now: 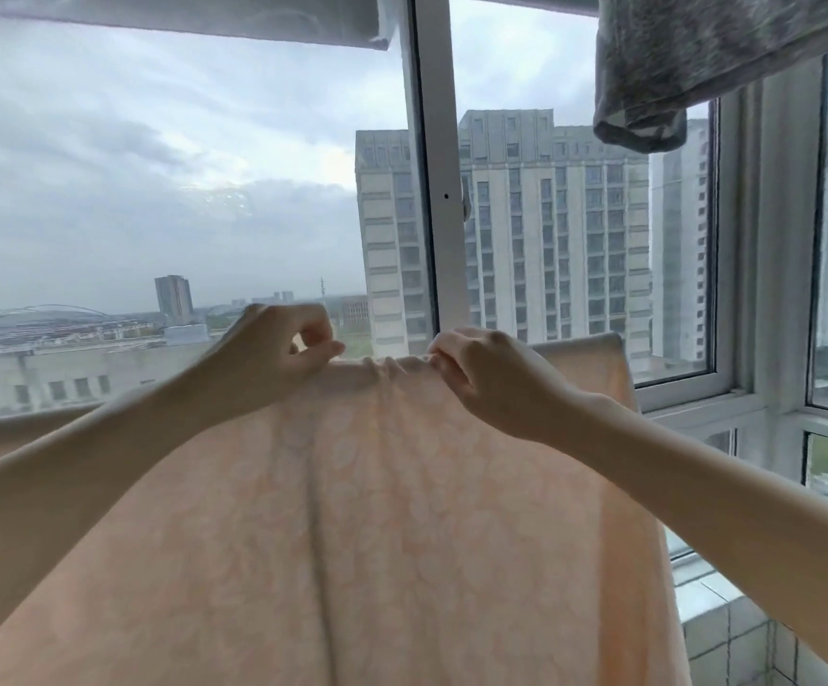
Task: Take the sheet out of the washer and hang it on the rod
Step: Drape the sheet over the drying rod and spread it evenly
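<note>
A pale peach sheet [382,512] with a faint leaf pattern fills the lower half of the head view and hangs down toward me. Its top edge is bunched between my hands. My left hand [273,354] pinches that edge on the left, fingers closed on the cloth. My right hand [481,373] pinches it just to the right, a hand's width away. Both arms reach forward at about chest height. No rod is visible under the sheet; whatever carries it is hidden by the fabric. The washer is out of view.
A large window with a white frame [439,190] stands right behind the sheet. A grey patterned cloth [689,66] hangs at the top right, a white one [204,17] at the top left. A tiled sill [718,621] lies at the lower right.
</note>
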Demonstrator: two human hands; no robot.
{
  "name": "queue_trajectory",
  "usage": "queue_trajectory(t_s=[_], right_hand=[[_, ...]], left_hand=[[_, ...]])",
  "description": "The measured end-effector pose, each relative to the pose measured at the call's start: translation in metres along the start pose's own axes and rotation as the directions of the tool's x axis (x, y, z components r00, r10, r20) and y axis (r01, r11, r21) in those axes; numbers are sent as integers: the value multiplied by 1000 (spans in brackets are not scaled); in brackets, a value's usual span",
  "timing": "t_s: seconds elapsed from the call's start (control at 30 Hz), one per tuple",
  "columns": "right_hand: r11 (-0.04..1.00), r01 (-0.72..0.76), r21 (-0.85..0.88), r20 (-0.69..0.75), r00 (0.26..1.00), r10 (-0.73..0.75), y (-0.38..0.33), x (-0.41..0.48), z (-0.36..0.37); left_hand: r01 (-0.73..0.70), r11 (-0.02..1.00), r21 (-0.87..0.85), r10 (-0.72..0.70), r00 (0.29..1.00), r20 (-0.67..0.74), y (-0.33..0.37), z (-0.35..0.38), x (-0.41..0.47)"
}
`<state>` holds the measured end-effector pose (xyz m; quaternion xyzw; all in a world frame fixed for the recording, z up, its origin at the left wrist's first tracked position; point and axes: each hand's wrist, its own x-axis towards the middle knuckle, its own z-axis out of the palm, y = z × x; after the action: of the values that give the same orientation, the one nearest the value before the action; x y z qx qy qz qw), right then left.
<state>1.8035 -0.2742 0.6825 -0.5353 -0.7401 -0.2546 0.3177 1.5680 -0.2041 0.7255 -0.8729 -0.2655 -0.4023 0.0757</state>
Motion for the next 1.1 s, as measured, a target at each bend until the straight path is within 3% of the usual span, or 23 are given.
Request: queue_trajectory(t_s=[0.13, 0.23, 0.5, 0.8, 0.93, 1.1], right_hand=[[997, 50, 61, -26, 998, -49, -32, 11, 10], [993, 74, 95, -62, 996, -68, -60, 21, 19], [984, 168, 53, -53, 985, -165, -125, 44, 29], [983, 163, -86, -103, 980, -171, -173, 64, 33], [993, 120, -6, -195, 974, -119, -195, 76, 40], [987, 148, 59, -56, 988, -145, -212, 71, 60]], left_hand=[[121, 986, -113, -119, 993, 17, -26, -38, -34], [173, 981, -85, -167, 984, 68, -42, -60, -60], [211, 975, -62, -212, 977, 0, -91, -108, -100], [130, 990, 55, -125, 987, -98, -108, -114, -113], [157, 985, 71, -143, 975, -170, -120, -134, -126], [220, 973, 71, -220, 975, -12, -144, -163, -154]])
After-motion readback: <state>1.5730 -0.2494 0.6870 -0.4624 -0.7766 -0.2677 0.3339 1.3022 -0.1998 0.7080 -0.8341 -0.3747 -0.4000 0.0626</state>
